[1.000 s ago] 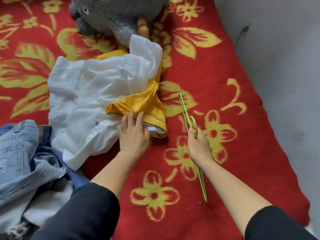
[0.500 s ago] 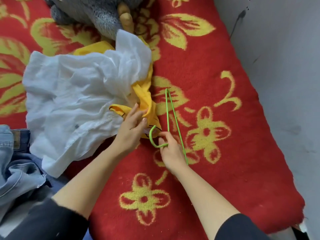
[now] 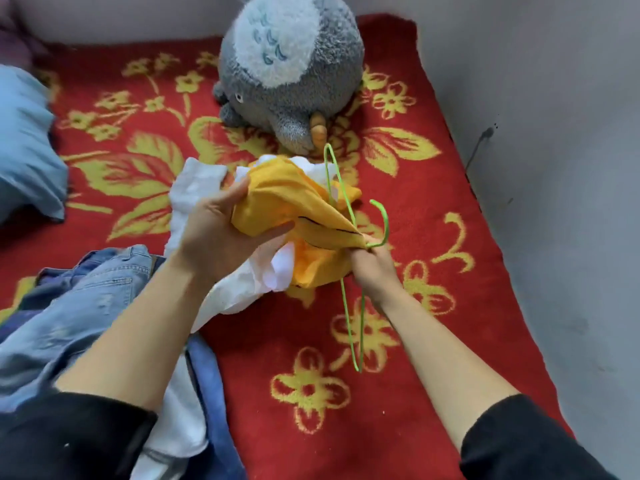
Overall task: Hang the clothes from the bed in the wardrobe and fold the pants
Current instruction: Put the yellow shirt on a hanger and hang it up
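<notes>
**Both hands closed on the yellow garment, hanger in the right**

Gripping a bunched fold of the yellow garment (image 3: pixel 277 199), the left hand (image 3: pixel 221 233) has its thumb on top and fingers curled beneath the cloth. The right hand (image 3: pixel 372 268) is closed too, pinching a stretched corner of the same garment together with the green wire hanger (image 3: pixel 349 216) at the base of its hook. The hanger stands roughly on end: one tip points toward the plush toy (image 3: pixel 291 64), the other reaches down past the right wrist, and the hook curls out to the right.

A white garment (image 3: pixel 197 188) is tangled with the yellow one, showing behind the left hand and hanging below it. Both are lifted above the red flowered bed cover (image 3: pixel 433 237). Light blue jeans (image 3: pixel 76 299) lie crumpled on the bed under the left forearm. A blue pillow (image 3: pixel 24 147) sits at the far left, and the grey wall (image 3: pixel 554 168) runs along the bed's right edge.
</notes>
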A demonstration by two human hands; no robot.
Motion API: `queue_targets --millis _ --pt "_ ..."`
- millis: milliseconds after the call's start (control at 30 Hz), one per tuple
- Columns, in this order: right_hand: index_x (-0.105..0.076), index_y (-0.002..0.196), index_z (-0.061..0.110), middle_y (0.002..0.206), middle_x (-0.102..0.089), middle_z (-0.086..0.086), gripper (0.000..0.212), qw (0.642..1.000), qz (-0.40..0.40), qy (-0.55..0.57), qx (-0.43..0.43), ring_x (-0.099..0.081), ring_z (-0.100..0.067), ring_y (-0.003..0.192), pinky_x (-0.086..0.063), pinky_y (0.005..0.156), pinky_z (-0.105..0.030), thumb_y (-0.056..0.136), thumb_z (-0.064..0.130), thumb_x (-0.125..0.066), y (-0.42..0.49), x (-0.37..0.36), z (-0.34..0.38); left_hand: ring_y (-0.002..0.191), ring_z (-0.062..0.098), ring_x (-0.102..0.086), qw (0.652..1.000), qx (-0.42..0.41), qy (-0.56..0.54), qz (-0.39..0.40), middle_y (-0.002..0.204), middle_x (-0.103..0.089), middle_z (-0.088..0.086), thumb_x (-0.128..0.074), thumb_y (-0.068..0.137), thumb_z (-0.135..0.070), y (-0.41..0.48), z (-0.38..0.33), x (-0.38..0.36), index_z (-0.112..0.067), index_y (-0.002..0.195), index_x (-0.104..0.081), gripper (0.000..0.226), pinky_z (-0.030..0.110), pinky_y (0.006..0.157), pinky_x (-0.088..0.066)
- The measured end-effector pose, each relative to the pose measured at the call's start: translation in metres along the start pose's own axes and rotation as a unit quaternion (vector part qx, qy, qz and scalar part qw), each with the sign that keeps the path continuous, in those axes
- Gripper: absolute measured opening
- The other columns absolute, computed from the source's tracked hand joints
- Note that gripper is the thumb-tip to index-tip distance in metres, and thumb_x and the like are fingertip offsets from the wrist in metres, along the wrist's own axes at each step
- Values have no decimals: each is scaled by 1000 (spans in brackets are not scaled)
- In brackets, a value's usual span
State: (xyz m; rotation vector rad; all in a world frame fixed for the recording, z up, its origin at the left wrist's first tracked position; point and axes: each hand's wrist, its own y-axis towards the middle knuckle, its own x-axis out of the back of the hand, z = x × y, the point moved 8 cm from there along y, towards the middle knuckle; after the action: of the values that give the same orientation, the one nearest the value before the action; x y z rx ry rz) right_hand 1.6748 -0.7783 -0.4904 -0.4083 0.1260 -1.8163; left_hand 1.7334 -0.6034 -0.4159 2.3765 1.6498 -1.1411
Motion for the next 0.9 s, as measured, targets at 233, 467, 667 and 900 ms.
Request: queue_targets --millis 233,467,667,900 --pt "-38 61 17 44 -29 5 34 994 87 29 63 -24 -8 36 -18 40 -16 93 5 -41 -43 15 183 130 22 -48 992 -91 93 -4 112 -61 -3 -48 90 -35 -67 -85 -32 -23 100 -57 18 53 102 -39" --pt "-43 66 12 40 -31 1 31 987 92 69 112 -25 -11 31 -18 35 -16 97 14 -45 -104 17 295 113 15 -58 948 -79 306 48 110 -68 -10 -59 74 -12 -142 -75 -59 -44 120 -56 57 40 101 -42" --pt "-50 68 12 46 -36 1 26 988 41 37 141 -30 -11 33 -21 36 -20 92 21 -54 -128 32 347 96 19 -69 903 -197 377 52 114 -68 6 -71 84 -9 -177 -133 -109 -28 127 -54 50 32 80 -57" --pt "-64 77 13 58 -38 6 20 990 46 -61 116 -28 -7 43 -20 34 -18 88 29 -61 -138 57 344 76 13 -66 904 -224 364 -29 85 -72 5 -68 83 -7 -192 -179 -142 -14 94 -76 15 26 64 -55"
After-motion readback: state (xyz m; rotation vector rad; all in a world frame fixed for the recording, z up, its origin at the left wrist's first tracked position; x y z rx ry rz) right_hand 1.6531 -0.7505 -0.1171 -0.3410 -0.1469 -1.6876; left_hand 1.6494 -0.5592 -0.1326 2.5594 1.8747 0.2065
